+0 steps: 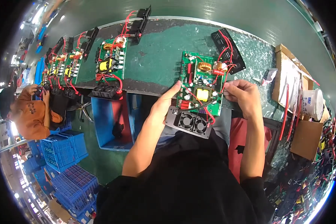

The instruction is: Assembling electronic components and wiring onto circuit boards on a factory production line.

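Head view: green PCB (202, 83) is just R of ctr in the frame, tilted, w/ copper coils, a yellow transformer (202, 95) & red wires (232, 56). L hand (161, 108) has its grip on the board's left edge, thumb up at the rim. R hand (244, 96) is at the right edge, thumb & fingers bent tog. by a red wire; can't tell if that grip pinches it. Grey twin-fan panel (193, 122) hangs at the board's lower edge, nr L hand; black vented panel (237, 56) lies above right on the green table (156, 56), wired to the board. Similar boards (112, 61) w/ fans & panels run along the table to upper left. Far left: co-worker (31, 115) in orange, hands at the row's end. Lower left: blue crates (63, 149); blue bin (102, 125) under table edge. Right side: cardboard box (307, 83), white bucket (312, 104), red tubes (283, 114).
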The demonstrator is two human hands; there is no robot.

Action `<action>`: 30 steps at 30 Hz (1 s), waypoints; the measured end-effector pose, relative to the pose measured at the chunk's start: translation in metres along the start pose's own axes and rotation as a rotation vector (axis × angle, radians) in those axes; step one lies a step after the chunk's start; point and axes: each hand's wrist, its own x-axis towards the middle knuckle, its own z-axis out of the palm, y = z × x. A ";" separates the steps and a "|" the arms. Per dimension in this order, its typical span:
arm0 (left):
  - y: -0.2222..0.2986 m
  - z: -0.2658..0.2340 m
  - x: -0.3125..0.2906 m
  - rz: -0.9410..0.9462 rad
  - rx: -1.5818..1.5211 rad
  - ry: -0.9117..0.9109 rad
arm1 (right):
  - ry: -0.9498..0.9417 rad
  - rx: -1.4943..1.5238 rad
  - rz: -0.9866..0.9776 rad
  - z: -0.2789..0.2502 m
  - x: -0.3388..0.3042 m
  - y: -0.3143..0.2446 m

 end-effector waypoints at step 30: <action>-0.008 -0.007 -0.017 0.058 -0.033 -0.036 | -0.086 -0.187 -0.181 -0.003 -0.026 0.015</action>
